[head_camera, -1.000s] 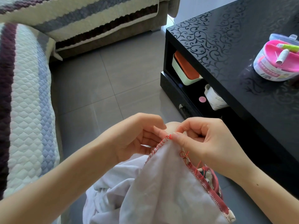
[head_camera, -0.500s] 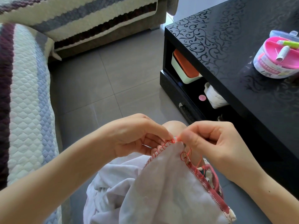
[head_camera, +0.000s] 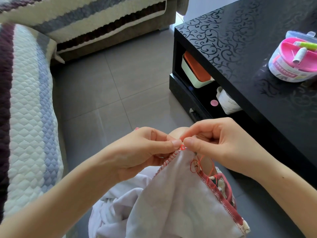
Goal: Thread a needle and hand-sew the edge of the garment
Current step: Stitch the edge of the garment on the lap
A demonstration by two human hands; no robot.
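Observation:
A white garment [head_camera: 171,203] with a red stitched edge [head_camera: 169,160] lies bunched on my lap. My left hand [head_camera: 142,152] pinches the top of that edge between thumb and forefinger. My right hand [head_camera: 217,143] pinches at the same spot from the right, thumb tip almost touching the left thumb. A thin dark needle [head_camera: 195,152] shows just below my right thumb; how it is held is unclear. Loose red thread [head_camera: 197,164] loops under the right hand, over the hem.
A black patterned coffee table [head_camera: 248,54] stands at the right, bearing a round pink sewing kit [head_camera: 295,60] with thread spools. Its lower shelf holds an orange-lidded box [head_camera: 195,69] and a white container [head_camera: 226,102]. Quilted striped sofa covers [head_camera: 29,109] lie left and behind; grey tile floor [head_camera: 111,91] between.
My right hand has shifted up and to the right at the hem's top while the left keeps its pinch. The view has tilted slightly.

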